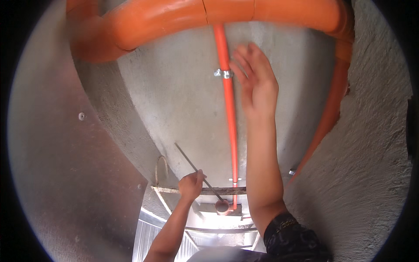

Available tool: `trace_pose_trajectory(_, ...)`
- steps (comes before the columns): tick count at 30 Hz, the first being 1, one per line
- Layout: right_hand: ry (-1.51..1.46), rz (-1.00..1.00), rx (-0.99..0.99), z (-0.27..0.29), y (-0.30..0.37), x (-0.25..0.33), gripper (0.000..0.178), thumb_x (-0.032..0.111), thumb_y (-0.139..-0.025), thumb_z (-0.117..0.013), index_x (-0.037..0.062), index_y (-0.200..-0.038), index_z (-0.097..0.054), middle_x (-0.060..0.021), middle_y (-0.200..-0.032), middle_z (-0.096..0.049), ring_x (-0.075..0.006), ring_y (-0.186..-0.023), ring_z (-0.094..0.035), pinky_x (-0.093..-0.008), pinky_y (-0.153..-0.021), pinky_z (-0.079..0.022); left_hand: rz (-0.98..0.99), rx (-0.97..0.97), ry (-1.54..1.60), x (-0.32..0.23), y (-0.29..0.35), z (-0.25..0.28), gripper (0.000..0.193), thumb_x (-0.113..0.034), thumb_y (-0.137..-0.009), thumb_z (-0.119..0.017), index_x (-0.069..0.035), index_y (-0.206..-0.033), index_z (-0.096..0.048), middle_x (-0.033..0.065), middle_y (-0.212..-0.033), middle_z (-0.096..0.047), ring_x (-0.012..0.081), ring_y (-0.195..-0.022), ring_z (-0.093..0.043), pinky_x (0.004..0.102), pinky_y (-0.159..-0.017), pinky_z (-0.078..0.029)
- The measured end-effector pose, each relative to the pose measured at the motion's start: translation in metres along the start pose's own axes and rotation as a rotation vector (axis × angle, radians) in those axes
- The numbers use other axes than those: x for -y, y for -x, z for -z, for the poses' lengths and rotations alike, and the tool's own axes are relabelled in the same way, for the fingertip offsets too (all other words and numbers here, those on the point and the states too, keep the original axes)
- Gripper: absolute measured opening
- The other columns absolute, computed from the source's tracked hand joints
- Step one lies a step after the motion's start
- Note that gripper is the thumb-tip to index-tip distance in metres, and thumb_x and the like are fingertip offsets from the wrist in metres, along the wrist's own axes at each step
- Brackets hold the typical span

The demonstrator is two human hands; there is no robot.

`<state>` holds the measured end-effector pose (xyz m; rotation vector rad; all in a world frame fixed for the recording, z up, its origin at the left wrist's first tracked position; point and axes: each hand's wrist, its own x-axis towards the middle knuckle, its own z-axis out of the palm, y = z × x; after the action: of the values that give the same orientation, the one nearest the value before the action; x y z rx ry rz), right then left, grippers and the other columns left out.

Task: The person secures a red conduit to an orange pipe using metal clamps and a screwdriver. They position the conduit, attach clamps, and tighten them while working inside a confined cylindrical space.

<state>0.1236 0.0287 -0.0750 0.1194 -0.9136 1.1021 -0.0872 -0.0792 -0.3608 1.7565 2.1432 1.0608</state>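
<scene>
My left hand (191, 185) is closed round a thin dark rod (185, 155) held at a slant. The rod's lower end reaches close to the round opening of a reddish pipe (223, 207); whether they touch, I cannot tell. My right hand (258, 81) is raised beside a narrow orange pipe (228, 98), its fingers apart and slightly bent, a little blurred, with nothing seen in them. Just left of those fingers, a metal pipe clamp (224, 73) circles the narrow pipe.
A thick orange pipe (227, 13) crosses the top, and another orange pipe (328, 105) runs along the right. Rough grey walls (375, 144) close in at the sides, with a smooth panel (74, 174) at left. Dark curved rungs (218, 191) lie below.
</scene>
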Motion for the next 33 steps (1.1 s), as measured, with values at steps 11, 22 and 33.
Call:
trace_pose_trajectory(11, 1.21, -0.162, -0.03, 0.117, 0.217, -0.052, 0.018, 0.024, -0.096, -0.076, 0.0074, -0.103, -0.079, -0.0096, -0.088, -0.078, -0.0247, -0.083, -0.076, -0.0349, -0.07, -0.057, -0.058, 0.05, 0.024, 0.004, 0.0, -0.003, 0.05, -0.041, -0.109, -0.044, -0.014, -0.092, -0.083, 0.0078, -0.082, -0.078, 0.0292, -0.079, -0.076, 0.041, -0.075, -0.057)
trace_pose_trajectory(22, 1.217, -0.656, 0.633, 0.118, 0.255, -0.072, 0.036, 0.038, -0.097, -0.073, 0.0147, -0.123, -0.074, -0.0073, -0.105, -0.078, -0.0277, -0.096, -0.074, -0.0381, -0.083, -0.059, -0.277, 0.013, 0.434, 0.026, 0.007, -0.005, 0.053, -0.034, -0.114, -0.039, -0.005, -0.099, -0.08, 0.014, -0.11, -0.079, 0.0222, -0.087, -0.075, 0.0344, -0.076, -0.057)
trace_pose_trajectory(33, 0.94, -0.443, 0.012, 0.116, 0.29, -0.062, 0.027, 0.016, -0.108, -0.057, -0.0002, -0.128, -0.062, -0.0102, -0.096, -0.079, -0.0186, -0.077, -0.077, -0.0304, -0.07, -0.06, -0.318, 0.506, -0.331, 0.002, 0.004, 0.011, 0.067, -0.069, -0.107, -0.026, -0.028, -0.14, -0.067, 0.01, -0.123, -0.074, 0.0315, -0.106, -0.073, 0.0459, -0.097, -0.054)
